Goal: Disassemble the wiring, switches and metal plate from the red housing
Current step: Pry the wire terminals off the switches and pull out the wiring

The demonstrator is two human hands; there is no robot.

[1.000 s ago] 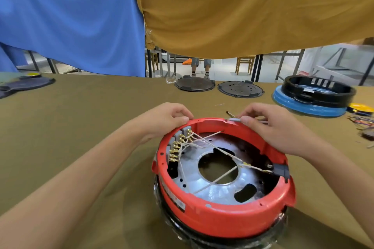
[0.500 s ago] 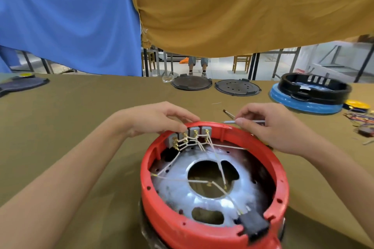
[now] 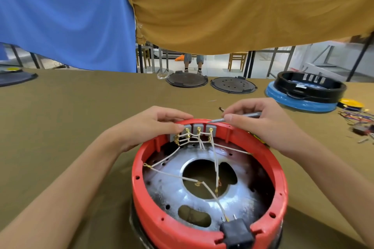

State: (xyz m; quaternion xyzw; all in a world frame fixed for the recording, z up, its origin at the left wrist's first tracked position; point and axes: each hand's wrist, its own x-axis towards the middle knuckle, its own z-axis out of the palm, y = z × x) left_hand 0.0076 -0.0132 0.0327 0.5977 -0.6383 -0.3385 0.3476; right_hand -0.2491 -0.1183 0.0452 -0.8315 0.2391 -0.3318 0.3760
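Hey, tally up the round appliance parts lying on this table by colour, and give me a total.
Red: 1, the red housing under both hands
Black flat covers: 3, black cover, perforated black cover, dark cover at the left edge
Black ring: 1, black ring stacked on the blue base
Blue: 1, blue base
Yellow: 1, yellow disc, partly hidden
Total: 7

Both forearms bare up to the frame edge, no sleeve showing. Bare left hand [image 3: 149,127] and bare right hand [image 3: 263,121]: short trimmed fingernails. Both wrists bare.
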